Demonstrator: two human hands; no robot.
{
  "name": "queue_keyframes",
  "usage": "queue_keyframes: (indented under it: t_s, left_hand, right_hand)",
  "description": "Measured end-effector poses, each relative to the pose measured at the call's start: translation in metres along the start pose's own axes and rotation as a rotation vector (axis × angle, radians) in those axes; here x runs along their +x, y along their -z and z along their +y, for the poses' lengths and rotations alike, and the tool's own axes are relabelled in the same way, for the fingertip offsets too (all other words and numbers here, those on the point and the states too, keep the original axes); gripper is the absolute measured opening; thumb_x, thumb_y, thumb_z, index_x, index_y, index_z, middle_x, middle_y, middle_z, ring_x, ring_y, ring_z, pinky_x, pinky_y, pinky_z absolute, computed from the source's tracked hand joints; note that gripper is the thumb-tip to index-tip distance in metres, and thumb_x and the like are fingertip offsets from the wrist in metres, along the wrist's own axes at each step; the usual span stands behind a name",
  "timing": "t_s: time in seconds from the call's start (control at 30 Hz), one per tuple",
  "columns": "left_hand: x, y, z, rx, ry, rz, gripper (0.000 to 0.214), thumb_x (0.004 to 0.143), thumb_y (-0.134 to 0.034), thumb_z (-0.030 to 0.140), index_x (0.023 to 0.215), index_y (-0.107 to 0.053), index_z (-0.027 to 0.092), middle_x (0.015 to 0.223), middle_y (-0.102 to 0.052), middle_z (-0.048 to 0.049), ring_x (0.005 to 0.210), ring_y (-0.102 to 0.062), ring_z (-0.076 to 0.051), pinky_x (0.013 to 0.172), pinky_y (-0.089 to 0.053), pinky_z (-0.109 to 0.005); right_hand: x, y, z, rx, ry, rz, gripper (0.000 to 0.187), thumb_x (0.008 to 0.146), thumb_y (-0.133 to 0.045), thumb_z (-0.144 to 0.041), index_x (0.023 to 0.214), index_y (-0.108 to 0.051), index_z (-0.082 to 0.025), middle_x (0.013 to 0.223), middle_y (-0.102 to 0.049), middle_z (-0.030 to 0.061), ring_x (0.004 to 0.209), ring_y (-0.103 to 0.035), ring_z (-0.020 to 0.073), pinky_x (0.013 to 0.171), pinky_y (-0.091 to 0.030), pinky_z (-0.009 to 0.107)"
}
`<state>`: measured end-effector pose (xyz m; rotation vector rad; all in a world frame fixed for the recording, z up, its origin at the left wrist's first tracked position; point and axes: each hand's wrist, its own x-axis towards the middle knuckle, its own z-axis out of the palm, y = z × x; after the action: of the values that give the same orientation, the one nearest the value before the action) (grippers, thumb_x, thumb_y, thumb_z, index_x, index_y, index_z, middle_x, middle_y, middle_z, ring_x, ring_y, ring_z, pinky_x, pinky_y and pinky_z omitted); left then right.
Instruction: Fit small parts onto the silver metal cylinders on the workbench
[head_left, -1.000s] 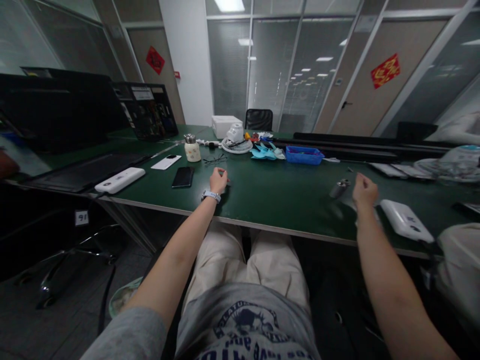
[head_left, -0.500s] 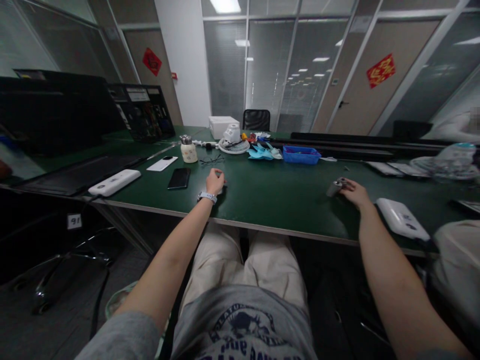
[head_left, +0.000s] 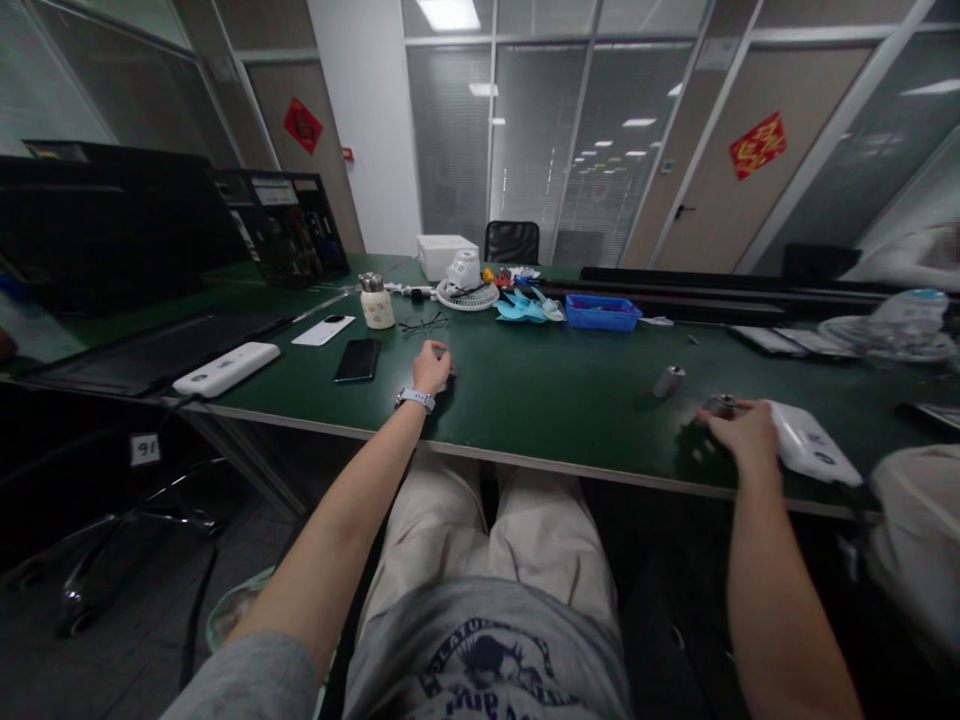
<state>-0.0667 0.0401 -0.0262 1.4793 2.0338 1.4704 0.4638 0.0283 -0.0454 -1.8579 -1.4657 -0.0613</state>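
At the right of the frame, the right hand [head_left: 741, 430] pinches 1 small metallic part [head_left: 723, 402] at its fingertips, likely for fine control. A grey metal cylinder [head_left: 669, 381] sits just up-left, handily close. Mid-frame, the left hand [head_left: 431, 370] curls over the green table [head_left: 540, 400], perhaps bracing; its grip I can't tell.

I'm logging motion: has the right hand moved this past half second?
Yes, the right hand has moved rightward and down in view, closer to the white device.
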Motion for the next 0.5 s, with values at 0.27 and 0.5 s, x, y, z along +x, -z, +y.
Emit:
queue_keyframes:
  t_s: [0.27,0.5]
  left_hand:
    - [-0.011,-0.004,0.016,0.037,-0.158,0.021,0.024,0.084,-0.048,0.032,0.102,-0.059,0.02,0.075,-0.069,-0.003,0.07,-0.063,-0.016,0.071,-0.043,-0.026]
    - [-0.019,-0.004,0.027,0.026,-0.495,-0.014,0.031,0.085,-0.05,0.044,0.094,-0.069,0.021,0.096,-0.07,-0.0061,0.094,-0.058,-0.018,0.082,-0.043,-0.028]
  right_hand:
    - [-0.041,-0.051,-0.186,0.03,0.26,-0.37,0.05,0.064,-0.073,-0.041,0.103,-0.05,-0.019,0.094,-0.066,0.0099,0.085,-0.064,0.0237,0.076,-0.049,0.036]
    - [-0.1,-0.131,-0.336,0.274,0.498,-0.497,0.044,0.075,-0.063,-0.035,0.112,-0.045,-0.019,0.101,-0.067,0.0102,0.09,-0.064,0.0238,0.076,-0.048,0.033]
